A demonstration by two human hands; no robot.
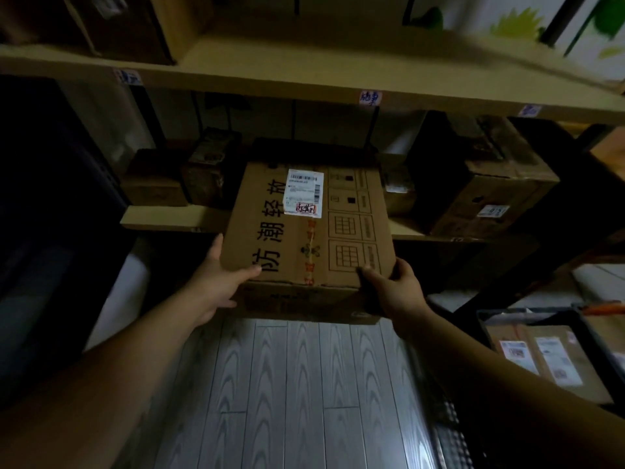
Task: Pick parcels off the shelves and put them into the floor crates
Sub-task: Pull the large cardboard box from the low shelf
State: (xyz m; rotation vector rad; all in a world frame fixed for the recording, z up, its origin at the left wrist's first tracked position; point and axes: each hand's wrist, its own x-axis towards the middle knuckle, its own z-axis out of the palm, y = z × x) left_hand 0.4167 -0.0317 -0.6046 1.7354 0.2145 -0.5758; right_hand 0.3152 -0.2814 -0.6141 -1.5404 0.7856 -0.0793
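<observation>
A brown cardboard parcel (304, 238) with black printed characters and a white shipping label juts out over the front edge of the lower shelf (162, 216). My left hand (220, 280) grips its near left corner, thumb on top. My right hand (395, 291) grips its near right corner, thumb on top and fingers round the side. A dark floor crate (527, 316) at the lower right holds several labelled parcels.
More cardboard boxes stand on the lower shelf, left (179, 177) and right (483, 177) of the held parcel. An upper shelf (304, 72) runs across above. Grey wood-pattern floor (297, 394) lies below. A large dark object (50, 214) fills the left side.
</observation>
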